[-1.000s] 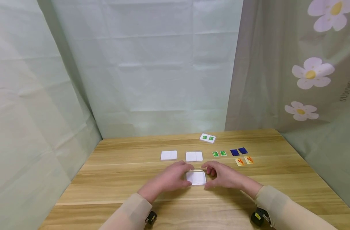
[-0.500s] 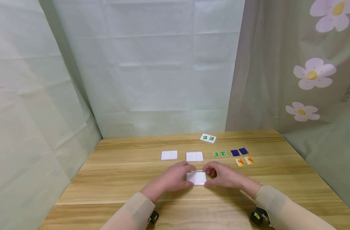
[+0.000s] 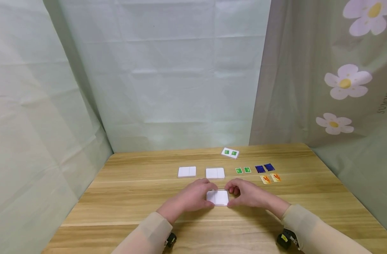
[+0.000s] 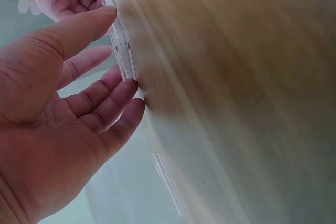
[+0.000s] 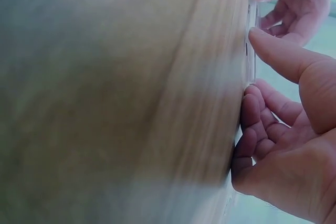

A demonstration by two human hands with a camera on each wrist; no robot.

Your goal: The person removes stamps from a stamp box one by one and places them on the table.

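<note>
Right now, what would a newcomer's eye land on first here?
Both hands meet mid-table: the left hand and right hand pinch a flat white case by its edges. Behind it lie two more white cases, and to their right small green cards, blue cards and orange cards.

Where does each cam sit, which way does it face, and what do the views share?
Head: worn on the head, looks forward and down at the wooden table; shows both forearms, the left hand and right hand at the clear case.
Left wrist: sits by the palm, looks along the tabletop; shows the left hand's fingers on the case edge.
Right wrist: mirrored; shows the right hand's fingers.
Shared: all three show the case and both hands.
</note>
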